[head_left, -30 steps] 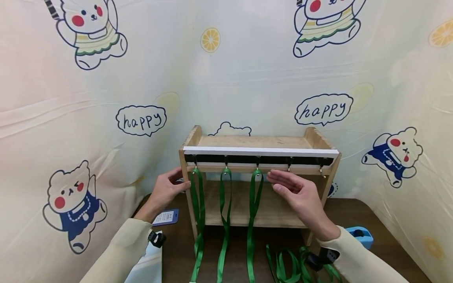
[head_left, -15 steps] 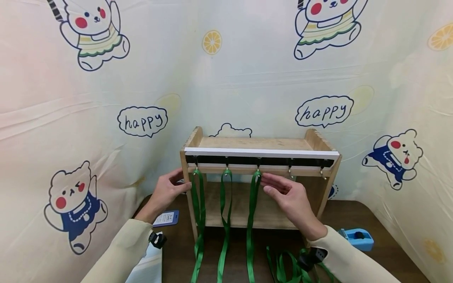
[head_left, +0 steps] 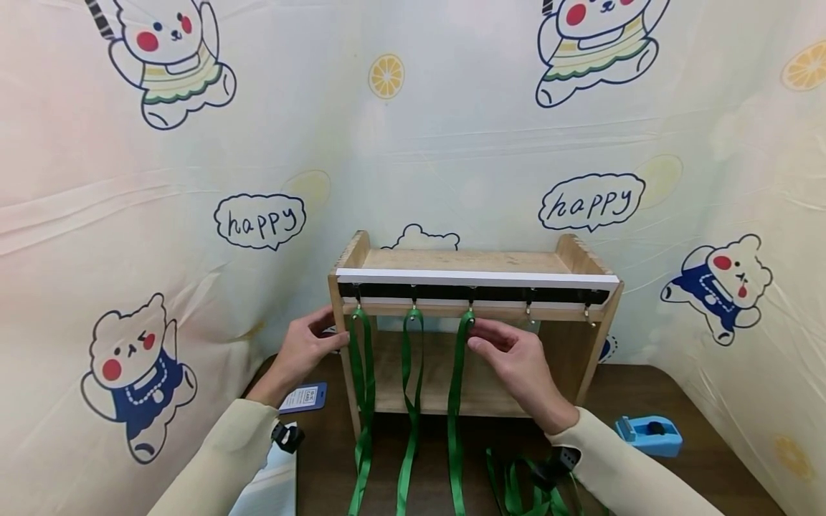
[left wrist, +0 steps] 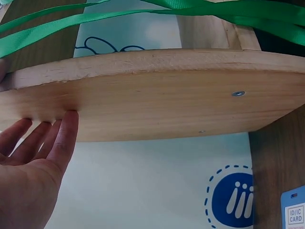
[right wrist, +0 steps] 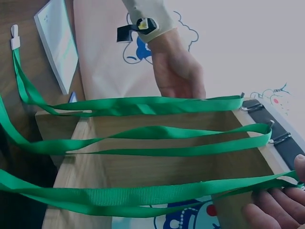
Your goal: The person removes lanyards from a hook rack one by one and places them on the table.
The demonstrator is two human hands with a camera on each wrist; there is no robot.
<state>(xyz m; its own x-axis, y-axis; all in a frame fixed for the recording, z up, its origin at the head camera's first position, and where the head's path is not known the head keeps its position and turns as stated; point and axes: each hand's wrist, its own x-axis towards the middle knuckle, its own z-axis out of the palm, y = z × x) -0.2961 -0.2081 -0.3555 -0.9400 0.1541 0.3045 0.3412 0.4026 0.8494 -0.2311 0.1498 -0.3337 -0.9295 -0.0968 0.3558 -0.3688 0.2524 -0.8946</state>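
Note:
Three green lanyards hang by their loops from hooks on a black strip along the front of a small wooden shelf [head_left: 452,259]. My left hand [head_left: 303,351] grips the shelf's left side panel, its fingers [left wrist: 69,136] against the panel's outer face and the thumb at the front edge. My right hand [head_left: 516,362] holds the third lanyard [head_left: 457,387] close below its hook, its fingertips partly hidden by the strap. The first lanyard [head_left: 363,401] and second lanyard [head_left: 406,408] hang untouched to its left.
Two bare hooks stay at the right of the strip [head_left: 561,295]. More green lanyards [head_left: 523,494] lie heaped on the dark table below my right wrist. A blue tape dispenser [head_left: 648,435] stands right; a blue card holder [head_left: 303,398] and white board [head_left: 267,480] lie left.
My right hand has moved left from beside the third lanyard to take hold of its top. Its loop has drawn narrower. The left hand has kept its place on the shelf.

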